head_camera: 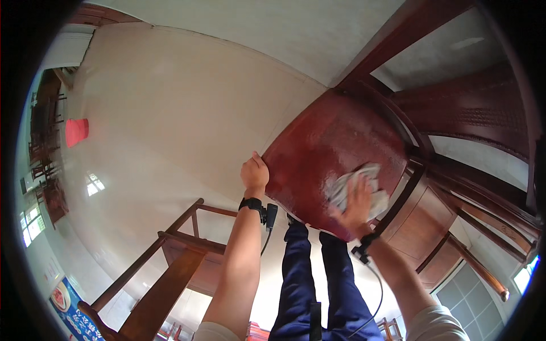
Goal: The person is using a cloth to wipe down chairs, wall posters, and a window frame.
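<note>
A dark red wooden chair seat (315, 140) spans the middle of the head view, with wet-looking shine on its surface. My left hand (255, 171) is closed around the left corner of the seat. Under my right hand (356, 202) lies a crumpled pale cloth (375, 187), pressed onto the seat near its right front part; both look slightly blurred. A dark band with a small device and a cable is on each wrist. The chair's carved backrest (473, 111) rises at the right.
Another wooden chair (179, 264) stands at the lower left. More brown wooden chairs (420, 217) are at the right. A red bucket (77, 132) sits on the pale floor (170, 106) at the far left, near dark tables and chairs. A pale wall (277, 25) runs behind the seat.
</note>
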Tool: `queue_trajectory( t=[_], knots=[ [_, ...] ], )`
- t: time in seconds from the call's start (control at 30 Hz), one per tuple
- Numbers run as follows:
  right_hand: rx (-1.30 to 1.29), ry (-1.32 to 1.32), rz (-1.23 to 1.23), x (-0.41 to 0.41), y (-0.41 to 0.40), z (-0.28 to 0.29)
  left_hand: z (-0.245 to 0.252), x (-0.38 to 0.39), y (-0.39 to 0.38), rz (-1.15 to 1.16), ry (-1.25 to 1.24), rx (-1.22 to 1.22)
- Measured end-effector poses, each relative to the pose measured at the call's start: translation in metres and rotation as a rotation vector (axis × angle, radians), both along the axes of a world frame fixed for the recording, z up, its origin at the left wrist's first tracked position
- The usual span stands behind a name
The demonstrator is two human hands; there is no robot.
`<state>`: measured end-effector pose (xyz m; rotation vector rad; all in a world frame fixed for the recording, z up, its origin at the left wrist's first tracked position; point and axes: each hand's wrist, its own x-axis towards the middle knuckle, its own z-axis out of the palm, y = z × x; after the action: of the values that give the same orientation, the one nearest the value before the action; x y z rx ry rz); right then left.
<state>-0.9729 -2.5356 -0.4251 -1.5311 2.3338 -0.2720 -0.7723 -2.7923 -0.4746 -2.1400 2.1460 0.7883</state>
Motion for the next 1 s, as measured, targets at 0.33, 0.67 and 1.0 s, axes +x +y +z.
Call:
queue_trajectory(
  t=[0.33,0.67,1.0],
  knots=[
    [-0.264,0.011,-0.005,-0.058,-0.129,0.0,0.006,0.009,-0.008,0.013,-0.001,-0.075],
    [-0.052,-0.152,0.103,0.025,0.055,-0.001,-0.004,-0.005,-0.004,-0.023,-0.006,-0.051],
    [-0.222,-0.138,0.21,-0.032,-0.043,-0.007,-0.008,0.005,-0.005,-0.016,-0.098,-0.102]
  ],
)
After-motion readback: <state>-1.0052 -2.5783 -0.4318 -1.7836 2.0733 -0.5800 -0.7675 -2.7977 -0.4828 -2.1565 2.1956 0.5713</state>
